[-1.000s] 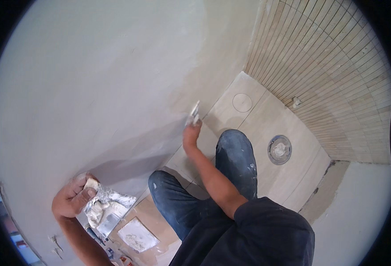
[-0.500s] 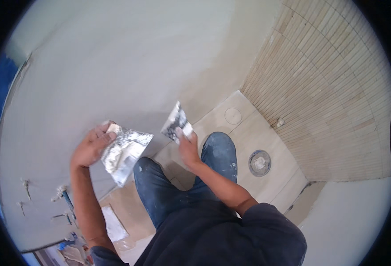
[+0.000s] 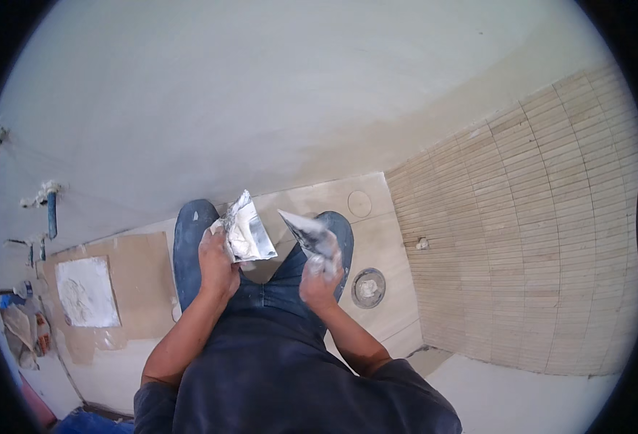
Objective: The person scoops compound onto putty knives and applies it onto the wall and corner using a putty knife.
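Above my left knee, my left hand is closed round a wide metal putty knife. A lump of white putty lies on its blade. My right hand, dusted white at the fingers, grips a second putty knife over my right thigh; its blade points up and to the left and is partly smeared by motion. The two blades are close together but apart. Both hands are away from the smooth pale wall ahead. The handles are mostly hidden by my fingers.
A white board smeared with putty lies on brown cardboard to the left. Pipe stubs stick out of the wall there. At right are a round floor drain and a wall of narrow beige tiles.
Both hands have come down and nearer my body, the left one moving right, away from the wall. The blades are closer together. My view has turned, bringing the board and cardboard into sight.
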The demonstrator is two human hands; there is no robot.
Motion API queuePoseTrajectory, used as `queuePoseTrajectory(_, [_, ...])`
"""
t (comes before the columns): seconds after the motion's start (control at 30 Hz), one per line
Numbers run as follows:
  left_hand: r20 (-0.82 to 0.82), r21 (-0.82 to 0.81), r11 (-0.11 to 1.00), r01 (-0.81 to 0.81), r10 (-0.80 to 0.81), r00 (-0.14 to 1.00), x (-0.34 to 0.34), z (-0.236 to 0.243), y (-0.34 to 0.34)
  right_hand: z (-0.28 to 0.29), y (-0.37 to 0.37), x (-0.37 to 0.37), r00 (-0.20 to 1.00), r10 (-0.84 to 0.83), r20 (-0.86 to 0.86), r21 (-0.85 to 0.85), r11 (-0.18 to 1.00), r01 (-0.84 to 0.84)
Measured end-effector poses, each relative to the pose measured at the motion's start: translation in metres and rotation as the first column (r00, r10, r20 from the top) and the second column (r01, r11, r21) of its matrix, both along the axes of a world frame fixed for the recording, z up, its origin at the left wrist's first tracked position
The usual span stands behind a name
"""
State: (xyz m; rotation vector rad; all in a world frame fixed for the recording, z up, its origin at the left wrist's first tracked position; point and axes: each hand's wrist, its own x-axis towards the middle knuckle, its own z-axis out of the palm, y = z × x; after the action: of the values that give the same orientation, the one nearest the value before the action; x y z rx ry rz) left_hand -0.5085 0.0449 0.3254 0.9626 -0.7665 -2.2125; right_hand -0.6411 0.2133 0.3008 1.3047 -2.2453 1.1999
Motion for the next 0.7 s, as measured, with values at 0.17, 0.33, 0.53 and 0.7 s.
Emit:
queuePoseTrajectory(0.17, [-0.066, 0.038, 0.995, -0.096, 0.099, 0.993, -0.005, 0.016, 0.008, 0.062, -0.035, 0.020, 0.785, 0.618, -0.041, -0.304, 0.741, -0.599])
queuePoseTrajectory(0.33, [-0.156, 0.055, 0.995, -0.079, 0.087, 0.984, 0.011, 0.034, -0.001, 0.063, -0.032, -0.006, 0.812, 0.574, -0.105, -0.022, 0.815, -0.579])
queuePoseTrajectory(0.53, [-0.218, -0.131, 0.981, -0.145, 0.114, 0.969, 0.013, 0.054, -0.018, 0.044, -0.024, -0.016, 0.904, 0.261, 0.340, -0.093, 0.965, -0.244])
queuePoseTrajectory(0.7, [-0.285, -0.153, 0.960, -0.237, 0.187, 0.940, 0.000, 0.026, -0.013, 0.080, -0.036, 0.020, 0.844, 0.424, 0.328, -0.298, 0.894, -0.334])
